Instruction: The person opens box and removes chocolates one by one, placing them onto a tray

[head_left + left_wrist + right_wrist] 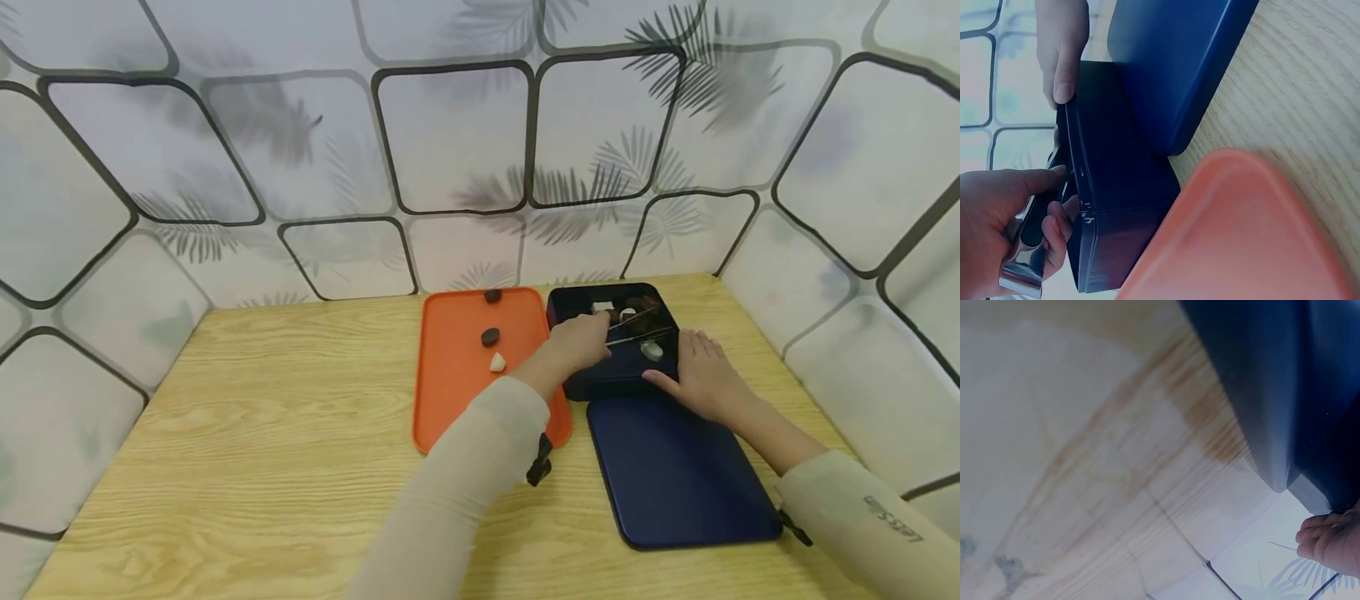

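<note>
My left hand [579, 343] grips metal tongs [1024, 265] by their bent end. The tongs' two thin arms stand apart and reach into a dark blue box [611, 385]. Inside lie a white piece [602, 307], a clear or silvery roundish piece [652, 350] and darker pieces that are hard to tell apart. My right hand [703, 379] rests on the box's right rim and side, fingers straight and thumb along the front edge. Left of the box lies an orange tray [450, 400] with two dark stone-like pieces [490, 337] and a white one [497, 362].
A dark blue lid [682, 479] lies flat in front of the box. The wood-grain table [285, 433] extends far to the left of the tray. Patterned fabric walls [465, 142] enclose the table at the back and sides.
</note>
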The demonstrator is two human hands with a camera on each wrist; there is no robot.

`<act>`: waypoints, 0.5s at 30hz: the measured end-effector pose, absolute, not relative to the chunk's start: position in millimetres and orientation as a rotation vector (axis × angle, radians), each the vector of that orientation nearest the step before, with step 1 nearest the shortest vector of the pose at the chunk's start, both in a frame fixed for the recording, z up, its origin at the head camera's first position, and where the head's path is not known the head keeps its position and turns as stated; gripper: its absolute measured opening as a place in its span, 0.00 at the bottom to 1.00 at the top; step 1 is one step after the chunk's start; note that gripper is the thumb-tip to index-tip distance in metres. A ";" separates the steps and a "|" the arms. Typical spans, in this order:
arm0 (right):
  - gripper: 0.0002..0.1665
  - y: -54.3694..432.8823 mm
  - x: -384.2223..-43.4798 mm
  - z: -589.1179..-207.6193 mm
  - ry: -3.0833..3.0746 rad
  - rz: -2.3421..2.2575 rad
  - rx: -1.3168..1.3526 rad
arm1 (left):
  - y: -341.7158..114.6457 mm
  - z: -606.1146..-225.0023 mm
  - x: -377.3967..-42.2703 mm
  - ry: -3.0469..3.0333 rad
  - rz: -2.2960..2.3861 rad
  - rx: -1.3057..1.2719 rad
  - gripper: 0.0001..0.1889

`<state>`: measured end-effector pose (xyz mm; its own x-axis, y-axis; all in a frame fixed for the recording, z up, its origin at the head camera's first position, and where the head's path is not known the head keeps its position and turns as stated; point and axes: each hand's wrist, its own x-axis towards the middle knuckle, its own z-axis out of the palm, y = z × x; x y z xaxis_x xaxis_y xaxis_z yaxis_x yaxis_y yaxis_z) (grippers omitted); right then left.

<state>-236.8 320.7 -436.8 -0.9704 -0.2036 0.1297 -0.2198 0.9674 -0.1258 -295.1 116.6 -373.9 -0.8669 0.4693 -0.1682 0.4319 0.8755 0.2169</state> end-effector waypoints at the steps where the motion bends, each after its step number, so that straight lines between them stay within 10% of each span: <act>1: 0.58 320.3 -236.8 -436.5 -3.003 0.213 0.323 | 117.7 -373.7 -294.7 2.834 0.245 0.677 0.24; 15: 0.58 320.0 -236.9 -435.7 -3.018 0.212 0.328 | 113.9 -379.7 -295.8 2.884 -0.090 0.851 0.13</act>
<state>-236.9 320.0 -435.7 -0.9720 -0.2065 0.1123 -0.2201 0.9672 -0.1270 -295.8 113.9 -379.7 -0.8318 0.5359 -0.1442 0.5439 0.8389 -0.0198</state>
